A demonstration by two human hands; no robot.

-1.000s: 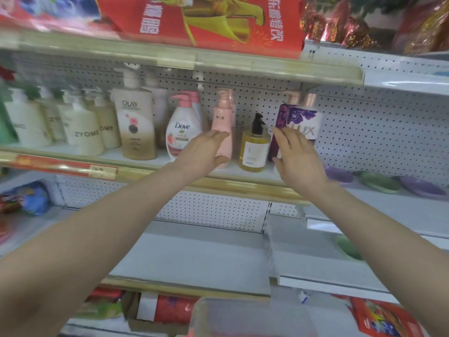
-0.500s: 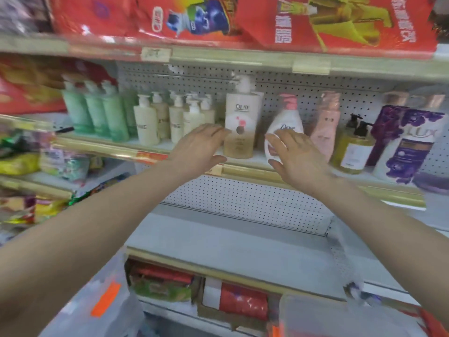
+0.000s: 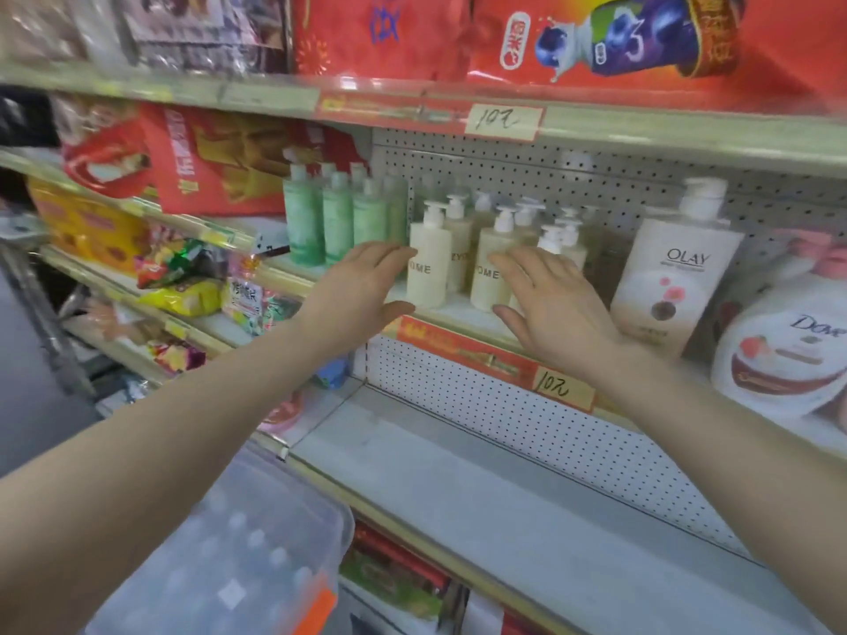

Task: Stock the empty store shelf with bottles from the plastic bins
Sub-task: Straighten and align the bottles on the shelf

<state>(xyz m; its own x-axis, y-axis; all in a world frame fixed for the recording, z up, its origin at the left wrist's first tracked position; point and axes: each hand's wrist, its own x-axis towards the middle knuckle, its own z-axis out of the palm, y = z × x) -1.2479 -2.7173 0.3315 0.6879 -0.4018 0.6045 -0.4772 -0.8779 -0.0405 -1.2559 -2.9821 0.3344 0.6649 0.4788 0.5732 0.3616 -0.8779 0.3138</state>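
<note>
Stocked shelf (image 3: 463, 313): runs across the middle of the view and already carries pump bottles from left to right, so most of the stocking looks done at this level.
Empty shelf (image 3: 527, 511): the bare white board below, with nothing on it in view.
Plastic bin (image 3: 256, 552): clear, at lower left beneath the left forearm; pale round shapes show through its top, too blurred to say whether they are bottles.
Large bottles: an Olay bottle (image 3: 673, 281) and a Dove bottle (image 3: 783, 350) stand at the right, well apart from both hands.
Green bottles (image 3: 334, 217): a tight group at the left end.
Cream bottles (image 3: 428, 263): the ZYOME cluster, standing upright between the two hands.
Left hand (image 3: 362, 291): palm turned inward, fingers spread loosely, tips at or just beside the leftmost cream bottle; holding nothing.
Right hand (image 3: 550, 304): fingers spread, in front of the right side of the cluster; contact unclear.
Step in hand: likely squaring up the cream bottles.
Next move: probably press both palms inward evenly, low on the bottles to avoid tipping, then return to the bin.
</note>
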